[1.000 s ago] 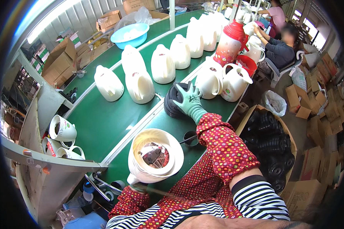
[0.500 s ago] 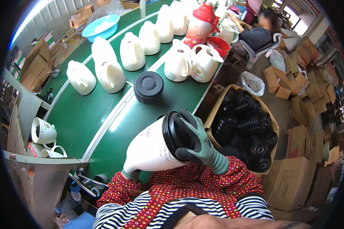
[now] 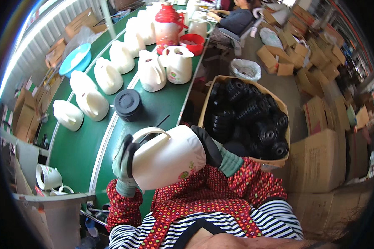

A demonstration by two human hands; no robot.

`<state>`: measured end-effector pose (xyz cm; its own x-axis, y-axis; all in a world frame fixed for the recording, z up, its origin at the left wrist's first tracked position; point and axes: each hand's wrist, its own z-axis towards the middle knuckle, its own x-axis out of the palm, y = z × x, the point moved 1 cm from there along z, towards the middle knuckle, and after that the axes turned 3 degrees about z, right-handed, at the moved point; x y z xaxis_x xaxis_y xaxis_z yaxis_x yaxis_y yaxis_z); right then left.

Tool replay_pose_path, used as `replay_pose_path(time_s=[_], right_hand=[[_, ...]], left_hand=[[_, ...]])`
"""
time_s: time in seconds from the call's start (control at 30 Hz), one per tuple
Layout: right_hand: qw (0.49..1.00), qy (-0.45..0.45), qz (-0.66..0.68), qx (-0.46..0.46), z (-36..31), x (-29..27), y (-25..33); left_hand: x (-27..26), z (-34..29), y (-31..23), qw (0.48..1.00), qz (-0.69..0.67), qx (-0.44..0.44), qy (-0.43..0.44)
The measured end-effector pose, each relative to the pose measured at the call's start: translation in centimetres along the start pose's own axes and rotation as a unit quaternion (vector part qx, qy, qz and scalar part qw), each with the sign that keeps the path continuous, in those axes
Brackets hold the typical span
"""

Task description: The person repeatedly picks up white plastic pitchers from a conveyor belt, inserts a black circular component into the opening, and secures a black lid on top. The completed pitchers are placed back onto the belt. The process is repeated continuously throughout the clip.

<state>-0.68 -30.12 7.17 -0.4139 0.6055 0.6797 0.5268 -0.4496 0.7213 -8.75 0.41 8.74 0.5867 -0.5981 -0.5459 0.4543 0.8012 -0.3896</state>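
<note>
A white thermos jug (image 3: pixel 170 157) with a flower print lies sideways between my two gloved hands, its handle turned up and away from me. My left hand (image 3: pixel 126 164) is wrapped round its left end, near the handle. At the right end, my right hand (image 3: pixel 212 149) grips the jug and covers that end, so whether the black ring-shaped base is there is hidden. Just beyond the handle shows a thin dark rod (image 3: pixel 163 120). A stack of round black bases (image 3: pixel 128 104) stands on the green table past the jug.
Several white jugs (image 3: pixel 109 75) line the green table (image 3: pixel 70 149). Farther back are a red flask (image 3: pixel 167 29), a red bowl (image 3: pixel 192 43) and a blue basin (image 3: pixel 75 60). A carton of black parts (image 3: pixel 249 116) stands at my right. Another person (image 3: pixel 237 18) sits beyond.
The jug has been turned: its black-ringed end faced up right, and now its handle and print show. My left hand has come into view; my right has shifted round the right end. The view has swung right.
</note>
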Motion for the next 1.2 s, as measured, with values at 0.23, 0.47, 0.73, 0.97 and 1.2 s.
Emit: replay_pose_path(time_s=[0.23,0.47,0.73,0.97,1.2], right_hand=[[0.762,0.059,-0.537,-0.356,-5.3,3.8,4.6],[0.98,0.129,0.02,-0.151,-4.2,-2.4,-1.7],[0.858,-0.009,-0.346,-0.379,-7.6,4.1,2.1],[0.961,0.109,0.027,-0.255,-5.9,-0.3,-1.2],[0.845,0.003,-0.427,-0.323,-7.6,2.7,2.2]], left_hand=[[1.3,2.2,-5.5,0.745,-0.534,-0.342,0.209],[-0.2,4.4,-6.5,0.991,-0.099,0.007,0.085],[3.2,1.6,-4.1,0.84,-0.367,-0.282,0.283],[-0.5,6.8,-7.0,0.987,-0.108,0.012,0.119],[2.0,2.4,-7.7,0.654,-0.607,-0.429,0.141]])
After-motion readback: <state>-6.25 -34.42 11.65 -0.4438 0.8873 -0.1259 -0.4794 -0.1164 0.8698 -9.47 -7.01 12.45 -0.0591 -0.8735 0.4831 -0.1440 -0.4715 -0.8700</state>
